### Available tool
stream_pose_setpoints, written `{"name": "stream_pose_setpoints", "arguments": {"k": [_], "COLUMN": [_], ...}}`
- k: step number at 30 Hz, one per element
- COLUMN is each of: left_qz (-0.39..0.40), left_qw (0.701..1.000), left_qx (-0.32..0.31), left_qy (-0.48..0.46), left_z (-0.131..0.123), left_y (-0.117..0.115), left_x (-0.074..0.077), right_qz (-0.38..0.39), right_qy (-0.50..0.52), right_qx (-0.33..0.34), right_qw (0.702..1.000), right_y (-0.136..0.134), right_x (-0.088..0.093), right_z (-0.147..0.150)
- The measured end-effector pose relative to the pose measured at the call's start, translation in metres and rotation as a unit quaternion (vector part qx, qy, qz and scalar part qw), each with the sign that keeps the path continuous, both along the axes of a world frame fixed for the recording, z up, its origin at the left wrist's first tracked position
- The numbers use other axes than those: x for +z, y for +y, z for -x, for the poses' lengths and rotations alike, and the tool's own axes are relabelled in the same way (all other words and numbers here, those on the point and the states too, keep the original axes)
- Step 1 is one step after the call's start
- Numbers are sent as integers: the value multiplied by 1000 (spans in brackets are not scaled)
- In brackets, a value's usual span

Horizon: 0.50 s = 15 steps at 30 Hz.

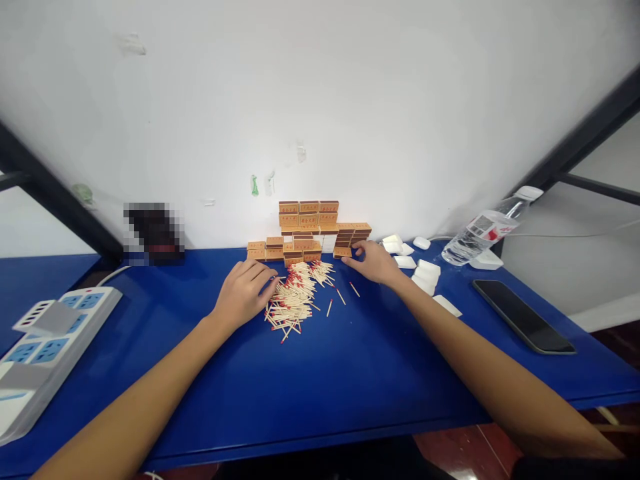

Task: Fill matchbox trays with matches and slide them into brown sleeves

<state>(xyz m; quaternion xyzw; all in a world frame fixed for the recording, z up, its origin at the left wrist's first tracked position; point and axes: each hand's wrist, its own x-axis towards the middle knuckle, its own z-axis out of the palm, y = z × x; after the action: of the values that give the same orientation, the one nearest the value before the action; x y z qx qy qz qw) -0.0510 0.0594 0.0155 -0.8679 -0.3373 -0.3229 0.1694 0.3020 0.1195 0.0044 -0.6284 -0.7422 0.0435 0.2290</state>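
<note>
My left hand (246, 290) rests at the left edge of a heap of loose red-tipped matches (293, 300). Its fingers are bent toward the thumb, and a match seems to stick out at the fingertips. Thumb and forefinger of my right hand (374, 262) close on the right end of a small orange matchbox (343, 253), low in front of a stack. More matchboxes (309, 219) are stacked in uneven columns against the wall, brown striking sides showing on several. A few single matches (341, 297) lie right of the heap.
White matchbox trays (426, 275) lie scattered right of my right hand. A tilted clear water bottle (487, 227) and a dark phone (523, 315) are farther right. At the left is a white power strip (60, 333). Dark metal posts (55, 193) flank the blue table (310, 400).
</note>
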Motion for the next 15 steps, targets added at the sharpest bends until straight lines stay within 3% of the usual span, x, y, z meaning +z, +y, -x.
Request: {"name": "stream_pose_setpoints", "arguments": {"k": [4, 8, 11, 15], "left_qz": [-16, -30, -35, -37], "left_qw": [1000, 999, 999, 999], "left_qx": [-4, -11, -14, -16], "left_qy": [6, 8, 12, 18], "left_z": [-1, -3, -4, -4], "left_y": [-3, -5, -6, -7], "left_x": [2, 2, 2, 2], "right_qz": [32, 41, 36, 38], "right_qy": [4, -14, -38, -77], "right_qx": [-11, -31, -68, -171], "right_qw": [999, 999, 996, 981], "right_y": [15, 14, 6, -1], "right_x": [-3, 0, 13, 34], "right_z": [2, -4, -25, -65]}}
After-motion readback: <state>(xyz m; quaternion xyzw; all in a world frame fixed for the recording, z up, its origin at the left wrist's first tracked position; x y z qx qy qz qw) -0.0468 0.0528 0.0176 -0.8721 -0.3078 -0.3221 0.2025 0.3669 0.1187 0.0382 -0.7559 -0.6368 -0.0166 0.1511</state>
